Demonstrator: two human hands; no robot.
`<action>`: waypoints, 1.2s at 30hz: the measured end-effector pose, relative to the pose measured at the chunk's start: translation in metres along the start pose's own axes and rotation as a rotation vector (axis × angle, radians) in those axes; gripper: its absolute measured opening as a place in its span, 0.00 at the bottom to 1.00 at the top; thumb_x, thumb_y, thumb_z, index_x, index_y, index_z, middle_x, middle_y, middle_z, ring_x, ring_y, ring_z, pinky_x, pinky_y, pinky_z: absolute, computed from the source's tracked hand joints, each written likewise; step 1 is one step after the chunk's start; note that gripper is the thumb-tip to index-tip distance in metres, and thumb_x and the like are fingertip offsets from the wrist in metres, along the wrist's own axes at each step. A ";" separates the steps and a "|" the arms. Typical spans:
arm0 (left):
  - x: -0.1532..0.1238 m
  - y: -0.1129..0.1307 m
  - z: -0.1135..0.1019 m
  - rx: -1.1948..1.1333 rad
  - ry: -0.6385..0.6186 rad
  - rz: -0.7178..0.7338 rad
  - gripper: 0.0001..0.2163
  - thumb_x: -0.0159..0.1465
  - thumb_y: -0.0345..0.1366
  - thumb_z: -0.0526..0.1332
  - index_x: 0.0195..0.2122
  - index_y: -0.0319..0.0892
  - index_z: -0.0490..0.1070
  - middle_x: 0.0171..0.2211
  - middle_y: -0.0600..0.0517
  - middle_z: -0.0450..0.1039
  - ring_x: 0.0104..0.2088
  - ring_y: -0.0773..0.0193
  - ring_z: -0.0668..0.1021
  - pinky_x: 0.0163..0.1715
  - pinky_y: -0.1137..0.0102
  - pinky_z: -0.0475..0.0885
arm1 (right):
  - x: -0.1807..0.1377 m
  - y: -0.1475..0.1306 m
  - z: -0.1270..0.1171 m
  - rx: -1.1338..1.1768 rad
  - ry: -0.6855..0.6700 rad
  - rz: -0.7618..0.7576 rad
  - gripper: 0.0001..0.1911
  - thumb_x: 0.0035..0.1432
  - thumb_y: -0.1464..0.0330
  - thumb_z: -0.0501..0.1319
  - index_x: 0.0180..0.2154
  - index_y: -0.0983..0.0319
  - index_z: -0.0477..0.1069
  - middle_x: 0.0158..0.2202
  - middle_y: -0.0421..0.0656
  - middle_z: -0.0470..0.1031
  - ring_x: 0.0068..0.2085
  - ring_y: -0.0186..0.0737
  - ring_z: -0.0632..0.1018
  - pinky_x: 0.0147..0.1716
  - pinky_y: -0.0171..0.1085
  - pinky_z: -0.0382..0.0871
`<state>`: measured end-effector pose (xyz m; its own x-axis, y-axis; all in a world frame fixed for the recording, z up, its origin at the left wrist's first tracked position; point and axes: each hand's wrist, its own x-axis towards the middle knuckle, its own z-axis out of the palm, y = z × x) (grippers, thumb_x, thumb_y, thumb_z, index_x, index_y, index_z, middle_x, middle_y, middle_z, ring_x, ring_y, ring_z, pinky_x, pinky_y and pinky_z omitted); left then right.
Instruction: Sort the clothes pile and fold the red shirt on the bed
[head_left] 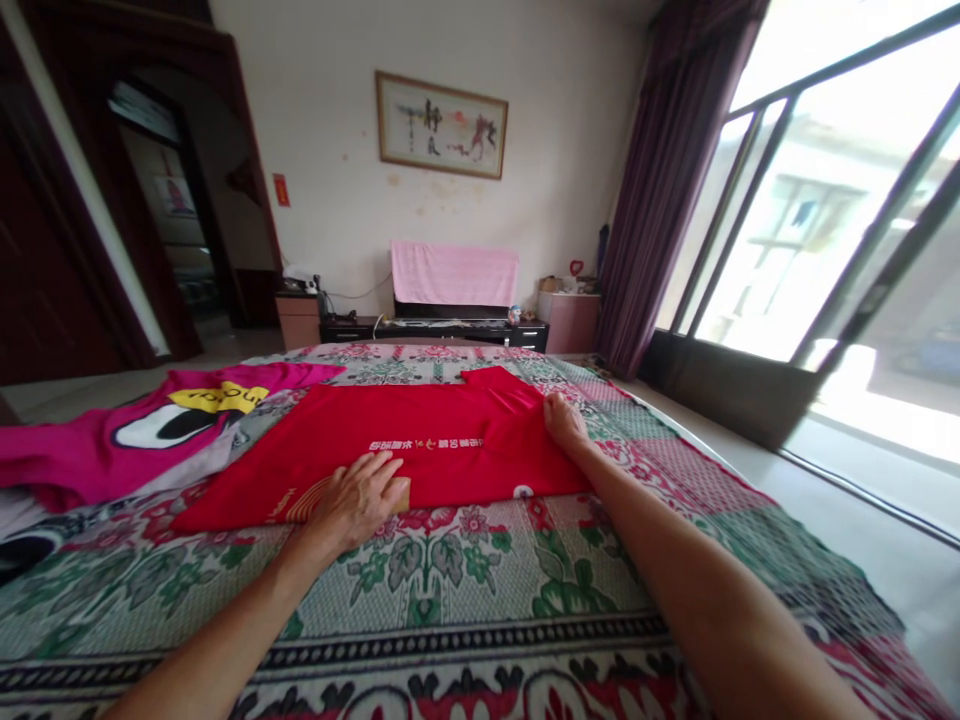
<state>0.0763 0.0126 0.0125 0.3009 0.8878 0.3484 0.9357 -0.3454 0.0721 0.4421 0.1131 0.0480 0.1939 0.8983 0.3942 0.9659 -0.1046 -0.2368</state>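
A red T-shirt with white lettering and a gold print lies folded lengthwise across the patterned bedspread. My left hand rests on its near side, palm down with the fingers stretched out over the cloth, by the gold print. At the right end of the shirt, my right hand is closed on the fabric near the sleeve, and creases run from there. A short sleeve sticks out at the far edge of the shirt.
To the left lies a pink garment with a yellow patch, over other clothes. Beyond the bedspread stand a low black cabinet and a screen under a pink cloth. Purple curtains hang beside a glass door on the right.
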 end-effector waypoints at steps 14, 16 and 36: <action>-0.001 0.003 -0.002 -0.001 0.018 -0.008 0.20 0.65 0.45 0.49 0.54 0.45 0.70 0.58 0.45 0.65 0.57 0.50 0.67 0.54 0.52 0.63 | -0.003 -0.018 -0.017 0.036 -0.001 -0.115 0.21 0.59 0.72 0.49 0.52 0.62 0.68 0.49 0.49 0.73 0.48 0.41 0.73 0.47 0.34 0.63; -0.001 0.002 -0.001 -0.004 0.016 -0.004 0.21 0.65 0.45 0.49 0.54 0.45 0.69 0.58 0.45 0.66 0.57 0.50 0.67 0.54 0.52 0.63 | -0.004 -0.036 -0.014 0.044 -0.058 -0.205 0.21 0.58 0.73 0.50 0.52 0.59 0.69 0.48 0.46 0.74 0.48 0.39 0.74 0.47 0.32 0.63; -0.001 0.000 0.002 0.029 0.006 -0.003 0.21 0.65 0.44 0.47 0.55 0.45 0.68 0.58 0.46 0.65 0.58 0.51 0.66 0.53 0.54 0.65 | -0.028 -0.079 0.012 0.088 0.011 -0.240 0.20 0.58 0.72 0.49 0.49 0.59 0.70 0.48 0.48 0.70 0.44 0.43 0.73 0.40 0.37 0.65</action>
<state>0.0763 0.0121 0.0101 0.2965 0.8869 0.3541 0.9417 -0.3332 0.0459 0.3583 0.1016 0.0448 -0.0368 0.8881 0.4582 0.9659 0.1492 -0.2116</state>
